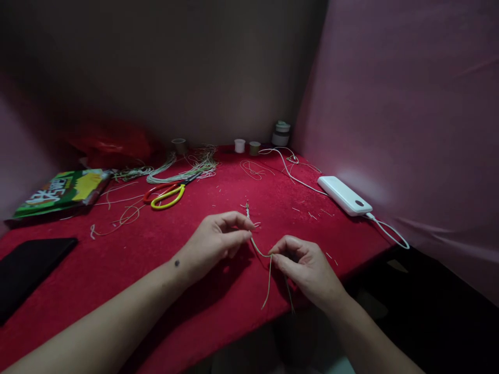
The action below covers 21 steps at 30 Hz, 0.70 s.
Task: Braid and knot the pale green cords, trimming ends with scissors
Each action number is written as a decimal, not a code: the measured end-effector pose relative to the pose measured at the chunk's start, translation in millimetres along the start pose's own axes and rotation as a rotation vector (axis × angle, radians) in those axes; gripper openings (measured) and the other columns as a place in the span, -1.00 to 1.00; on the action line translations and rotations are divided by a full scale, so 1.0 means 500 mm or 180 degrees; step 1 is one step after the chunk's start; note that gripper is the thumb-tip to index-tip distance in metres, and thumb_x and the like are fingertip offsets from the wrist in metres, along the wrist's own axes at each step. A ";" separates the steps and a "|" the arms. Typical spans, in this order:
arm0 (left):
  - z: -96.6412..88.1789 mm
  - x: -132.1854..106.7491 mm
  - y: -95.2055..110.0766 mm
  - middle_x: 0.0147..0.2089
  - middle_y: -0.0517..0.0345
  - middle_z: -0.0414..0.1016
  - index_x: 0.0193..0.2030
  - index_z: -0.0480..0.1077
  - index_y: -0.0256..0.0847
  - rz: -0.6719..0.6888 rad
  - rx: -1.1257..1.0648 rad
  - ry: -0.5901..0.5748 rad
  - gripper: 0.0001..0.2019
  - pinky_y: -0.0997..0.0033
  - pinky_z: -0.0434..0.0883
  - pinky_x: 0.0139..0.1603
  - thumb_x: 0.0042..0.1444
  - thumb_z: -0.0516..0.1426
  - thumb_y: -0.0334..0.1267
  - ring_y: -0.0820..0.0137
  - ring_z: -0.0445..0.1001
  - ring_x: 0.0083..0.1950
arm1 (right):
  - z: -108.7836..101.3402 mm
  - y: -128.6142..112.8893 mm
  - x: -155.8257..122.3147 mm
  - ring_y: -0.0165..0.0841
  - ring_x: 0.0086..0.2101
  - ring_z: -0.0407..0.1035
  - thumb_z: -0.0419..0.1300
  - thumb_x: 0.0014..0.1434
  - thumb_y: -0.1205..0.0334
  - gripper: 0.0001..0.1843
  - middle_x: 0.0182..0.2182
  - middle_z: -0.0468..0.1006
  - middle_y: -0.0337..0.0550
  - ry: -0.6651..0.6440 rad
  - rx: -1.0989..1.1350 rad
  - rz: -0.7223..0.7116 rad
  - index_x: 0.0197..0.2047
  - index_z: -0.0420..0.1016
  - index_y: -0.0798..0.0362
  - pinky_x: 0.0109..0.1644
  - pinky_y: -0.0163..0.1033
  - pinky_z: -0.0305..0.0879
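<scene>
Left hand [216,241] and right hand [306,267] each pinch the thin tan braided cord [260,251]; red-and-yellow-handled scissors [167,195] lie beyond the left hand on the red-clothed table [156,259].

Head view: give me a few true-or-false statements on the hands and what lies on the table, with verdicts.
1. Both the left hand and the right hand pinch the same thin cord. True.
2. The scissors are held in the left hand. False: they lie untouched on the table, beyond and left of it.
3. A white power bank lies at the table's right edge with a cable plugged in. True.
4. The table is covered in blue. False: in red.
</scene>
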<state>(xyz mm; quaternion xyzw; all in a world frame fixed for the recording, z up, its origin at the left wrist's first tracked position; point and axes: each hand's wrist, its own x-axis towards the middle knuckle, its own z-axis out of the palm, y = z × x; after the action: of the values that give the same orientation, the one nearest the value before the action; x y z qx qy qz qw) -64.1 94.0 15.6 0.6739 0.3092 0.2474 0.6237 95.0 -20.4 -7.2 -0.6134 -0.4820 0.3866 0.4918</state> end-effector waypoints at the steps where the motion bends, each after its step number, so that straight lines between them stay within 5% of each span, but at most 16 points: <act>1: 0.006 -0.003 -0.003 -0.51 0.30 0.33 -0.29 0.43 -0.21 0.0206 0.0395 -0.0102 -0.91 0.58 0.18 -0.54 0.02 0.19 -0.34 0.58 0.22 -0.56 | 0.000 0.000 0.001 -0.53 -0.59 0.15 0.16 0.02 0.32 -0.93 -0.60 0.35 -0.29 -0.0005 0.0019 -0.0012 -0.46 0.42 0.12 -0.53 -0.40 0.10; 4: 0.023 -0.013 -0.013 -0.26 0.15 0.42 -0.22 0.44 -0.21 0.0987 0.1372 -0.0557 -0.89 0.48 0.31 -0.27 0.08 0.15 -0.38 0.46 0.37 -0.30 | 0.000 0.000 0.000 -0.49 -0.54 0.22 0.17 0.04 0.29 -0.90 -0.57 0.39 -0.25 -0.0062 0.0096 -0.0024 -0.46 0.43 0.13 -0.46 -0.37 0.15; 7: 0.031 -0.017 -0.027 -0.32 0.13 0.40 -0.26 0.41 -0.23 0.1345 0.1971 -0.0777 -0.87 0.48 0.29 -0.25 0.21 0.04 -0.34 0.44 0.36 -0.30 | -0.001 0.000 -0.006 -0.47 -0.50 0.24 0.15 0.10 0.26 -0.84 -0.56 0.40 -0.23 -0.0102 -0.0114 -0.0195 -0.46 0.43 0.14 -0.42 -0.35 0.16; 12: 0.029 -0.015 -0.041 -0.43 0.21 0.28 -0.40 0.35 -0.21 0.1484 0.2368 -0.0951 -0.78 0.54 0.20 -0.40 0.25 -0.02 -0.33 0.49 0.27 -0.44 | -0.005 0.001 -0.015 -0.45 -0.48 0.24 0.10 0.17 0.29 -0.81 -0.54 0.40 -0.24 -0.0161 -0.0813 -0.0627 -0.45 0.43 0.12 -0.37 -0.33 0.13; 21: 0.029 -0.005 -0.033 -0.47 0.23 0.29 -0.45 0.34 -0.22 0.1507 0.2279 -0.0984 -0.78 0.56 0.17 -0.42 0.22 0.02 -0.36 0.50 0.25 -0.47 | -0.007 0.001 -0.008 -0.45 -0.50 0.19 0.10 0.15 0.28 -0.79 -0.58 0.34 -0.25 -0.0371 -0.0608 -0.0403 -0.51 0.38 0.12 -0.41 -0.33 0.11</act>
<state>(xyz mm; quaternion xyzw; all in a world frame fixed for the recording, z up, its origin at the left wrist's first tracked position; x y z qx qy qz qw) -57.3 82.6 -1.9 0.9282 0.1160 0.1573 0.3165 97.4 -25.2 -6.9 -0.6024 -0.5822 0.3421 0.4257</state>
